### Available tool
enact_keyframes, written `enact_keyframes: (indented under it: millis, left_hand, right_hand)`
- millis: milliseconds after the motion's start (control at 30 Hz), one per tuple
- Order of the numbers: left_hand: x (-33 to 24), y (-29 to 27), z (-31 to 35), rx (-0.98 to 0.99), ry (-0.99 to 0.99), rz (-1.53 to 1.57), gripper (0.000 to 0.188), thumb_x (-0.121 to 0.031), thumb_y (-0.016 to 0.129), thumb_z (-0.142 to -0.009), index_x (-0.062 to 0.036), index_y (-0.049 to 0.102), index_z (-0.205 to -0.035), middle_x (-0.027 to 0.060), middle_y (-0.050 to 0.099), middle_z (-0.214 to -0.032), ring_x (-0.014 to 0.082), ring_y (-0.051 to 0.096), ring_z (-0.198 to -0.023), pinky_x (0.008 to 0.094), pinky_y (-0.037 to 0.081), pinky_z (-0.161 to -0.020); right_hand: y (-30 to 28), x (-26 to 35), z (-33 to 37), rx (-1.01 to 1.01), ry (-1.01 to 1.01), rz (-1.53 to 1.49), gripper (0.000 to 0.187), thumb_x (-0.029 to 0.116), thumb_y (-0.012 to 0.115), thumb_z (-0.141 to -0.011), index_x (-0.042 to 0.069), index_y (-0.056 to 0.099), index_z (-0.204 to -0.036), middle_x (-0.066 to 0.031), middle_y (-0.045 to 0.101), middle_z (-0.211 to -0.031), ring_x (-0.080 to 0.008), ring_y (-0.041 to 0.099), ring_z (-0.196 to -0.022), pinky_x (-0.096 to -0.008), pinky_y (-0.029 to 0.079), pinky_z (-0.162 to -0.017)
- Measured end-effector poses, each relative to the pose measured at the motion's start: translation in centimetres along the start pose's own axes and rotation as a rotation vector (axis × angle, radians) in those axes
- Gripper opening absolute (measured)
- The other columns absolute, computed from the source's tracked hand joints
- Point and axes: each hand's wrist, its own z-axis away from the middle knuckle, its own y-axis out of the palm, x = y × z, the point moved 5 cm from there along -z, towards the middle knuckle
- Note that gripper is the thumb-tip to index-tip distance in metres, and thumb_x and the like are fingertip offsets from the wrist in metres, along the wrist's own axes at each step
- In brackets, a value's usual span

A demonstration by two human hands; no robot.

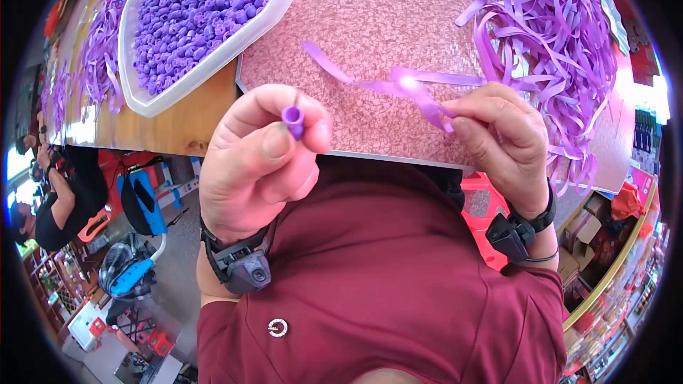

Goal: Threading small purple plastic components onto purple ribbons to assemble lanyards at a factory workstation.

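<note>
Between the thumb and fingers of my left hand (pixel 260 149) is a small purple plastic cap (pixel 292 120), its round opening turned up toward me. My right hand (pixel 501 139) pinches a purple ribbon (pixel 430 107) with thumb and forefinger. The ribbon is folded near the pinch; one tail reaches left toward the cap, apart from it, and another strip runs right behind my hand. Both hands are raised at the near edge of the pink table (pixel 370 7). A heap of purple ribbons (pixel 548 35) lies beyond my right hand.
A white plastic tub (pixel 290 7) full of purple caps (pixel 199 18) stands at the back left. More ribbons (pixel 107 43) lie left of it on the wooden surface. Another person (pixel 67 199) sits at far left. A red plastic stool (pixel 484 213) is below the table edge.
</note>
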Motion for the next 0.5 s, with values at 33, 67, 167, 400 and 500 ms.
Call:
enact_keyframes:
  millis: [33,67,167,400,500]
  left_hand:
    - [0.1,-0.1,0.0,-0.002,0.002,0.000,0.023,-0.012,0.056,-0.085,-0.0002,0.052,-0.104,0.0134,0.058,-0.092,0.0024,0.034,-0.041,0.0169,0.028,-0.039]
    - [0.4,-0.1,0.0,-0.007,-0.007,-0.060,0.022,-0.012,0.055,-0.086,-0.0005,0.051,-0.103,0.0127,0.054,-0.091,0.0024,0.032,-0.040,0.0175,0.027,-0.038]
    - [0.5,0.0,0.1,-0.070,-0.017,-0.158,0.021,-0.011,0.056,-0.085,0.0003,0.051,-0.102,0.0115,0.055,-0.089,0.0022,0.033,-0.042,0.0171,0.027,-0.039]
    - [-0.4,-1.7,1.8,-0.178,0.016,-0.212,0.022,-0.010,0.057,-0.084,0.0015,0.053,-0.103,0.0084,0.060,-0.087,0.0022,0.038,-0.046,0.0160,0.029,-0.042]
    - [-0.2,-2.6,2.7,-0.250,0.000,-0.175,0.021,-0.009,0.056,-0.085,0.0011,0.053,-0.103,0.0079,0.060,-0.088,0.0023,0.038,-0.048,0.0159,0.029,-0.043]
  right_hand:
    - [0.1,0.0,0.0,0.002,-0.001,-0.001,0.013,0.001,0.064,-0.072,0.004,0.065,-0.085,-0.0055,0.057,-0.067,-0.0177,0.055,-0.061,-0.0268,0.041,-0.054]
    - [0.3,0.2,0.0,0.030,-0.013,0.014,0.013,0.001,0.063,-0.073,0.002,0.064,-0.086,-0.0066,0.058,-0.071,-0.0177,0.055,-0.065,-0.0264,0.041,-0.057]
    - [0.3,0.4,-0.4,0.078,-0.052,0.178,0.012,0.003,0.063,-0.075,0.001,0.064,-0.086,-0.0080,0.060,-0.077,-0.0196,0.055,-0.071,-0.0278,0.041,-0.064]
    - [1.3,2.5,-2.6,-0.065,-0.144,0.430,0.017,0.010,0.066,-0.072,0.001,0.064,-0.087,-0.0100,0.060,-0.084,-0.0247,0.056,-0.080,-0.0327,0.041,-0.073]
    - [4.4,3.8,-4.8,-0.022,-0.221,0.435,0.018,0.013,0.067,-0.072,0.002,0.064,-0.086,-0.0105,0.060,-0.083,-0.0264,0.056,-0.079,-0.0336,0.042,-0.071]
